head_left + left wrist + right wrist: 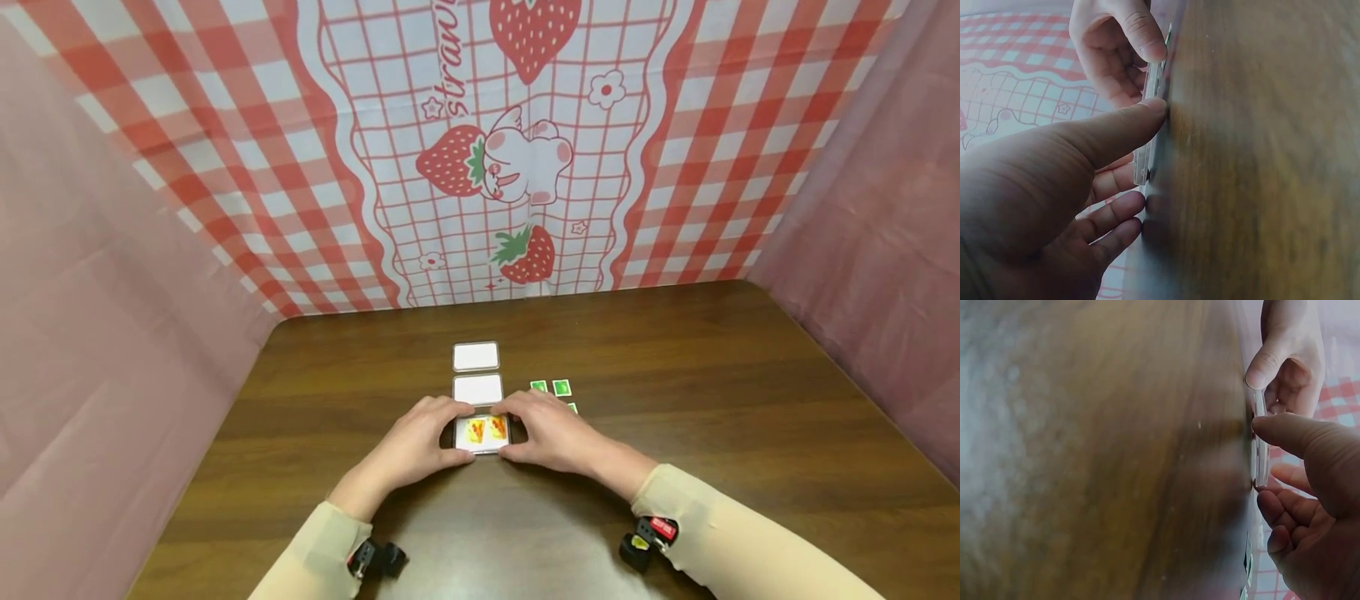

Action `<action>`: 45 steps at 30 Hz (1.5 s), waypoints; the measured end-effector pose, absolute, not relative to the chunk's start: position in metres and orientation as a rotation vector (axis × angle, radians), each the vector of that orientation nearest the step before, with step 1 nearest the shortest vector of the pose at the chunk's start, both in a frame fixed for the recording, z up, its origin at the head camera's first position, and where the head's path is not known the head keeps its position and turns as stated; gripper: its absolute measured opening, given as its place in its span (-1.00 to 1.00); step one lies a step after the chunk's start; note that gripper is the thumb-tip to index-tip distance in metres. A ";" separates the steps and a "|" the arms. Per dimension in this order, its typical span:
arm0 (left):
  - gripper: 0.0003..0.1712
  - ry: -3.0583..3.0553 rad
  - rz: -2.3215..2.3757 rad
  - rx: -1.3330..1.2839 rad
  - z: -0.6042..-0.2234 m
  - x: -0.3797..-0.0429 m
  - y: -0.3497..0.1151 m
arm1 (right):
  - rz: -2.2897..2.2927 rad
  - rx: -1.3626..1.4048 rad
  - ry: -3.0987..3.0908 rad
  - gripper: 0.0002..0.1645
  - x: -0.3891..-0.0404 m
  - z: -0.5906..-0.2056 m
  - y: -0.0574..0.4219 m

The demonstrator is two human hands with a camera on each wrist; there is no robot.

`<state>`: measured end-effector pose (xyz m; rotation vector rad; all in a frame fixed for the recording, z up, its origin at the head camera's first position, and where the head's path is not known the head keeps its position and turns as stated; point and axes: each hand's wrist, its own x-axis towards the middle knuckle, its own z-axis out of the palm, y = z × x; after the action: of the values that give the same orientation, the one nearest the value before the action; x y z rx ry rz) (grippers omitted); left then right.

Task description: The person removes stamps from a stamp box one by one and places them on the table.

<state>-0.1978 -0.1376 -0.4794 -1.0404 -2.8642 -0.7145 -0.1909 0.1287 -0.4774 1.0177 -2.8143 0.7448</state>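
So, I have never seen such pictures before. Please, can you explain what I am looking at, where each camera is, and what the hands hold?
There is no machine here: a person works with two bare hands at a brown wooden table. The wide picture comes from a camera on the person's head, looking down. The other two come from small cameras strapped to each wrist, so they look sideways and very close.

The left hand and the right hand grip one small flat tray from both sides, thumbs and fingers on its edges. It holds two orange-yellow pieces. Behind it lie two white trays in a row, and a few small green tiles to the right. A strawberry cloth hangs behind.
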 end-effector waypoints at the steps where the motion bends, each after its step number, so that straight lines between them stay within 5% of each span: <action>1: -0.32 -2.865 -0.718 -1.039 -0.479 -0.198 -0.138 | 0.748 1.016 -2.814 -0.38 -0.191 -0.478 0.129; 45: -0.32 -2.838 -0.873 -1.118 -0.479 -0.196 -0.139 | 0.884 1.063 -2.838 -0.52 -0.198 -0.472 0.131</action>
<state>-0.1959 -0.1387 -0.4792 -1.1176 -2.8376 -0.8729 -0.1978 0.1313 -0.4719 1.0632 -2.8382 0.8844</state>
